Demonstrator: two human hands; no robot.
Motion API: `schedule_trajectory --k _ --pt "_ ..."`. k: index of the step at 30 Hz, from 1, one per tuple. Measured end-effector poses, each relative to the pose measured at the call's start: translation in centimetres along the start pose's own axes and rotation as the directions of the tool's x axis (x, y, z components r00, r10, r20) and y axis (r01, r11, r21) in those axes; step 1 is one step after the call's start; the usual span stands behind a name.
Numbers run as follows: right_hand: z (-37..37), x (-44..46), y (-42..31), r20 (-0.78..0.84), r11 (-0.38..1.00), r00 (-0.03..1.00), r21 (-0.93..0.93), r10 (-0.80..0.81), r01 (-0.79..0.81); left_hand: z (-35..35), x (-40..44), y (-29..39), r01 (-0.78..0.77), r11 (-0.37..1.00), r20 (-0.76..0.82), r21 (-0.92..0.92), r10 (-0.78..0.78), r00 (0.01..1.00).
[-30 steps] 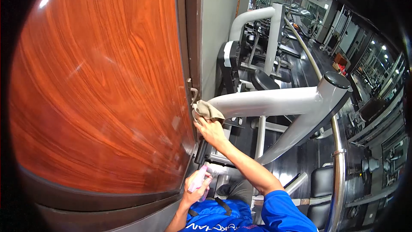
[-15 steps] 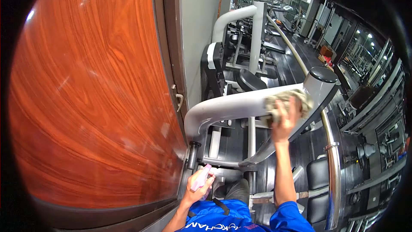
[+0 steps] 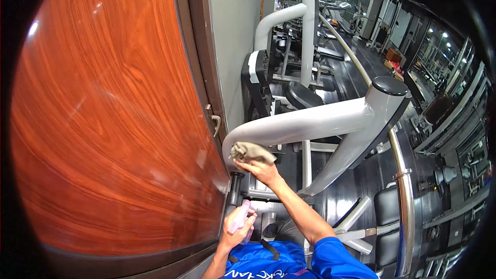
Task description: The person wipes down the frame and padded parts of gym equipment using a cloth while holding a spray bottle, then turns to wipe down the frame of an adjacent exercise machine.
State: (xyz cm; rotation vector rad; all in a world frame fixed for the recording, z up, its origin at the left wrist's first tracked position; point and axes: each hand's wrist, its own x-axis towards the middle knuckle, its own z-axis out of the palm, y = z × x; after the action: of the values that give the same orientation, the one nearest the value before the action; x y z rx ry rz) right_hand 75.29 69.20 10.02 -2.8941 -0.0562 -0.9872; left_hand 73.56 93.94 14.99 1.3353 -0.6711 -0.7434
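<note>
The right hand point(image 3: 264, 171) is closed on a beige cloth point(image 3: 253, 154), its fingers bunched beneath the fabric. The cloth lies against the bend of a silver-gray tube point(image 3: 305, 124), at the end nearest the door. The left hand point(image 3: 233, 230), lower and to the left, is wrapped around a pink spray bottle point(image 3: 239, 218), which is tilted and well apart from the cloth. How tightly either hand grips, I cannot tell.

From the cloth, the tube runs right and slightly up to a thick post point(image 3: 380, 104) with a round black cap point(image 3: 390, 86). Just below the right hand's wrist, to the left, is a short black peg point(image 3: 236, 188). A wood-grained door point(image 3: 113, 124) fills the space left of both hands, and its handle point(image 3: 217, 125) is near the cloth, above and to the left.

Above the right hand, beyond the tube, is a black seat point(image 3: 300, 95). Well to the right of both hands, a shiny rail point(image 3: 405, 217) passes beside black pads point(image 3: 386, 207). Below the hands is the person's blue shirt point(image 3: 274, 261), with the dark floor point(image 3: 330, 175) showing between the gym frames.
</note>
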Motion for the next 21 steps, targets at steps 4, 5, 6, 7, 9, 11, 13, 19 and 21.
schedule_trajectory --k 4,5,6,7,9,11,13,19,21 --pt "-1.5 0.4 1.5 -0.070 0.995 0.993 0.029 -0.095 0.098 -0.9 -0.6 -0.2 0.019 1.000 -0.035 -0.015 -0.019 0.999" --pt "-2.9 0.4 2.1 -0.088 0.992 0.994 0.101 -0.069 0.078 -1.1 -0.7 -0.5 0.021 1.000 -0.043 -0.016 -0.022 0.999" --pt "-4.1 -0.1 2.9 -0.116 0.972 0.973 -0.148 -0.200 0.182 -1.3 -0.8 -0.8 0.021 1.000 -0.050 -0.019 -0.022 0.999" --pt "-7.2 0.5 2.3 -0.127 0.972 0.981 0.203 0.144 -0.116 -1.4 -0.7 -1.0 0.024 0.999 -0.057 -0.023 -0.026 0.998" --pt "-11.0 0.3 3.5 -0.149 0.709 0.836 0.619 0.527 -0.337 -1.2 -0.4 -0.5 0.020 0.999 -0.059 -0.040 -0.022 0.998" --pt "-12.8 -2.9 7.0 -0.565 0.912 0.716 0.228 0.410 -0.341 -1.1 -0.5 -0.3 0.017 1.000 -0.062 -0.025 -0.019 0.998" --pt "-14.4 -4.1 8.7 -0.821 0.847 0.541 -0.147 0.184 -0.511 -0.9 -0.3 0.2 0.002 0.999 -0.051 -0.036 -0.004 0.999" --pt "-9.3 -0.7 4.0 -0.830 0.773 0.345 0.151 0.438 -0.616 -0.2 0.0 0.5 -0.034 0.999 0.003 -0.040 0.034 0.999" --pt "-4.1 -0.1 1.0 -0.714 0.773 0.411 0.288 0.567 -0.566 -0.2 -0.1 0.7 -0.039 0.998 0.010 -0.039 0.039 0.999"
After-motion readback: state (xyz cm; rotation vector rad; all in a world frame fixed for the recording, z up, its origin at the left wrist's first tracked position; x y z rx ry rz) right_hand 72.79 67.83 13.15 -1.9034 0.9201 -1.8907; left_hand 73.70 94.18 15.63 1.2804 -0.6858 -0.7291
